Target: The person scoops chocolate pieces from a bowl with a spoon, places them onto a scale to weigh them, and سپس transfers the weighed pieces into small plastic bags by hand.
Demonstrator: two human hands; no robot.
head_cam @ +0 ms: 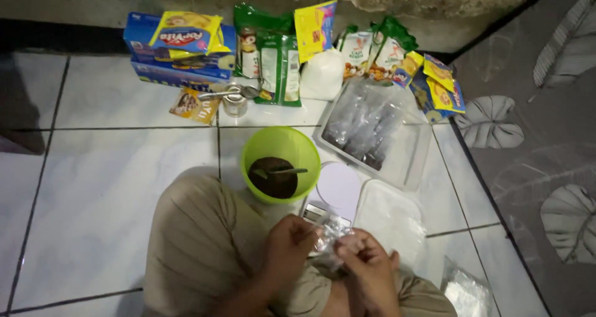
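Observation:
My left hand and my right hand meet low in the frame, above my lap, both pinching a small clear plastic bag. Just beyond them sits a white kitchen scale on the tiled floor. Left of the scale stands a lime green bowl holding dark brown mix with a spoon resting in it.
A clear plastic container with dark-filled bags lies at right, its lid nearer me. Snack packets, a blue box, a white bag and a small can line the wall. A patterned mat lies on the right.

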